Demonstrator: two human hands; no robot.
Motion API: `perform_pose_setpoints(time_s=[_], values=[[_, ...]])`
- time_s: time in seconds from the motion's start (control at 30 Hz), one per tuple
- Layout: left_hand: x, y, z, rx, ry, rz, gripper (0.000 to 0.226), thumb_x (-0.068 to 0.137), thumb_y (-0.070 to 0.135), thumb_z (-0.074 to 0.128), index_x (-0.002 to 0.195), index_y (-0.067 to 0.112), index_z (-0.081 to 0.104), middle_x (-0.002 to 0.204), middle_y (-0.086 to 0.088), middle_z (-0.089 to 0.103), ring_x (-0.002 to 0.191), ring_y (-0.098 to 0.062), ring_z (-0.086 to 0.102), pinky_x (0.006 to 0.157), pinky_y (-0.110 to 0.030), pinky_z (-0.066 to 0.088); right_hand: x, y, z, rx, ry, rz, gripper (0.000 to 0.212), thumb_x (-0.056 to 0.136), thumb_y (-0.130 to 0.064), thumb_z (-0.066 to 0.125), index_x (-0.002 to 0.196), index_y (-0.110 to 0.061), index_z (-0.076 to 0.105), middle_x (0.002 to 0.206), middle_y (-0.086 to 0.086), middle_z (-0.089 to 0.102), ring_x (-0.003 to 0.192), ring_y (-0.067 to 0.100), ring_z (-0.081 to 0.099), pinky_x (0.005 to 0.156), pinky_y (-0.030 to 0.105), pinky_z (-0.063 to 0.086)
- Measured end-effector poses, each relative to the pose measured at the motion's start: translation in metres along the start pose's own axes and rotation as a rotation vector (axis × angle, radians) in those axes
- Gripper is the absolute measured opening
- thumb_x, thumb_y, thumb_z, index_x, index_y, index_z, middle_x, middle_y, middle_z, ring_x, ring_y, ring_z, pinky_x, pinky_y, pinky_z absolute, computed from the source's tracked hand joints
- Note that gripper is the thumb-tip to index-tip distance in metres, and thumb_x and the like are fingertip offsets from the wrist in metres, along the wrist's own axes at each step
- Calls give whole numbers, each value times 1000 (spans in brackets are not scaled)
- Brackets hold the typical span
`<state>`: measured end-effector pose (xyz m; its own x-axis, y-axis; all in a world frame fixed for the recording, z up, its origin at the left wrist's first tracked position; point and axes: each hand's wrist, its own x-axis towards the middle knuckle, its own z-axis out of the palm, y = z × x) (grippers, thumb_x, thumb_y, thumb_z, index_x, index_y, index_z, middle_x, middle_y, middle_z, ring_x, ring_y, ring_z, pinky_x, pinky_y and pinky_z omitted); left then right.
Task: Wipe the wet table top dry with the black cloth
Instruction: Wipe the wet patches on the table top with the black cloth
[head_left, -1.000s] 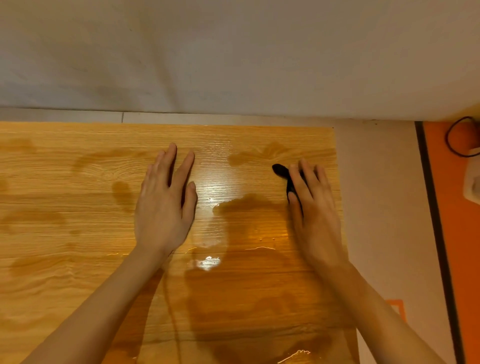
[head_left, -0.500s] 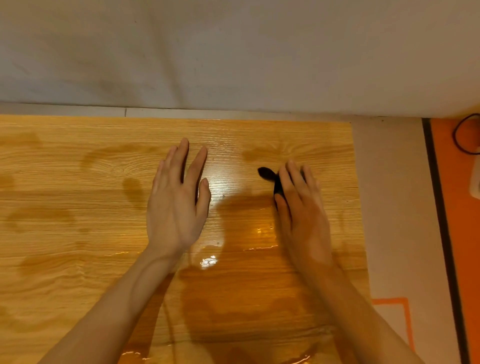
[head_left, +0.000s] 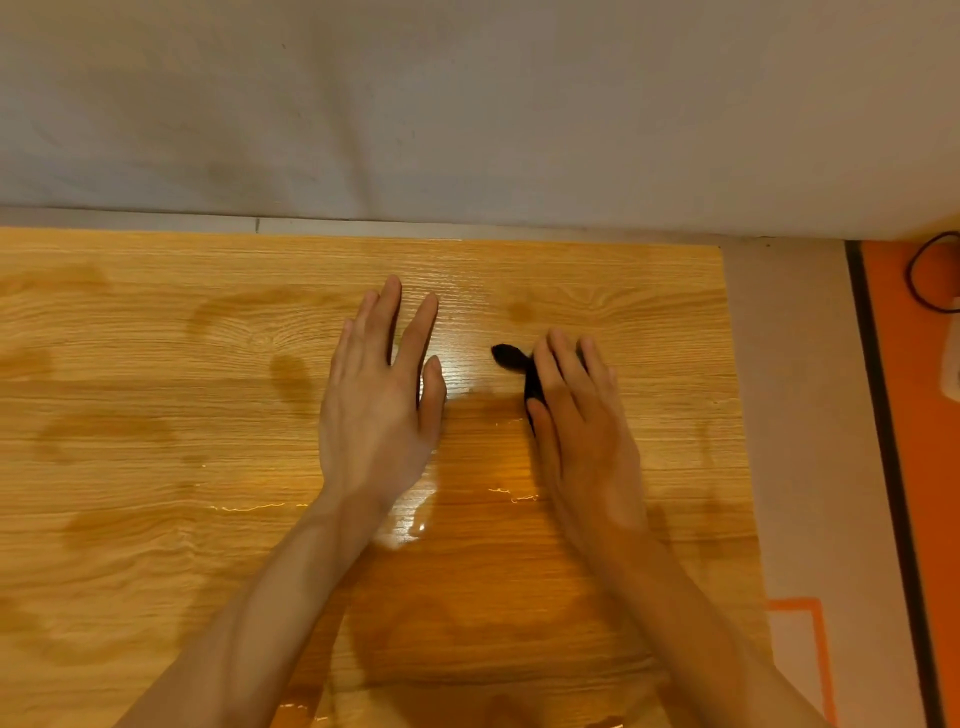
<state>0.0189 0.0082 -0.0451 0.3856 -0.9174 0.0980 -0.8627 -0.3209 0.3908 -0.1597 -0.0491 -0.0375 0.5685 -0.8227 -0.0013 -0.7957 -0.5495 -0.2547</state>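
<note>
Head view: the wooden tabletop (head_left: 156, 519) fills most of the picture. Its far edge runs along a pale strip at the foot of a grey wall (head_left: 467, 104), and its right edge falls away to a light floor (head_left: 805, 415) with a dark line and an orange area (head_left: 930, 467) beyond. A black cable (head_left: 922, 280) loops at the far right, well off the wood. The left part of the tabletop is open, marked only by darker damp patches. Shiny water lies in a wide sheet across the middle and near side, with bright glints between the two forearms and along the near edge.

The left hand (head_left: 379, 410) lies palm down with fingers straight and slightly spread, pointing toward the wall; its grip is released and holds nothing. Whether the palm rests on the wood or floats just over it cannot be told.

The right hand (head_left: 582, 431) lies palm down on the black cloth (head_left: 511, 358), its fingers nearly straight and laid over the cloth, pressing rather than clenching it. Most of the cloth is hidden beneath the hand. A small dark lobe sticks out to the left of the fingertips, and a thin dark strip shows along the hand's left side. The cloth sits right of centre, well clear of the right edge and set back from the far edge.
</note>
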Motion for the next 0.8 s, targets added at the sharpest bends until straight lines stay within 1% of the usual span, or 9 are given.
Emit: perform_pose_setpoints(time_s=[0.1,0.17,0.23,0.3,0.37,0.47,0.57,0.7,0.8], values=[[1,-2,1,-10,10,20,51,107,22,43,157,16,34,165,-14,25,155,-30,18,126,-44,17,59,-5,0,92,59,-54,47,105,-26,30,147,-8,36,154,9,35,146,29,23,119,47,24],[3,-3,2,-2,21,20,51,107,23,41,157,15,35,165,-14,25,155,-30,19,127,-43,17,110,-13,-1,174,43,-8,46,106,-25,32,148,-10,35,156,7,33,147,27,20,120,45,20],[3,-4,2,-1,27,17,51,107,23,40,156,15,35,165,-14,26,155,-30,20,127,-41,16,134,-19,2,194,45,49,46,107,-27,30,150,-13,31,158,4,29,149,22,14,122,41,15],[3,-4,3,-6,34,18,50,107,23,40,156,15,36,165,-14,26,154,-31,20,126,-41,16,117,-24,5,185,73,45,46,106,-26,31,150,-12,30,158,5,28,149,24,15,122,43,16],[0,-4,4,-2,32,16,50,107,24,38,156,16,36,165,-13,26,155,-30,20,126,-39,14,71,-27,5,152,102,-14,47,104,-20,36,149,-8,32,156,9,31,147,29,19,120,48,20],[0,-2,4,2,9,-12,51,107,27,35,158,19,33,167,-10,23,156,-26,17,127,-37,10,12,-34,8,53,31,-29,47,103,-25,31,148,-9,32,156,8,32,146,29,23,118,47,25],[3,-2,3,12,-1,-15,52,107,27,33,159,20,30,168,-8,20,156,-24,15,127,-35,8,51,-37,6,93,39,-78,46,104,-25,31,146,-9,38,154,9,36,146,29,25,119,44,22],[6,-3,2,24,-17,-47,57,106,32,30,159,12,26,168,-7,19,156,-22,14,127,-33,6,131,-50,8,168,26,14,47,106,-29,28,151,-13,29,159,3,26,149,23,13,122,38,12],[3,-1,3,30,-25,-56,58,106,33,30,160,10,24,168,-5,19,156,-20,13,127,-31,5,115,-41,6,124,17,-37,48,106,-29,29,151,-13,29,159,3,26,149,23,13,122,39,13]])
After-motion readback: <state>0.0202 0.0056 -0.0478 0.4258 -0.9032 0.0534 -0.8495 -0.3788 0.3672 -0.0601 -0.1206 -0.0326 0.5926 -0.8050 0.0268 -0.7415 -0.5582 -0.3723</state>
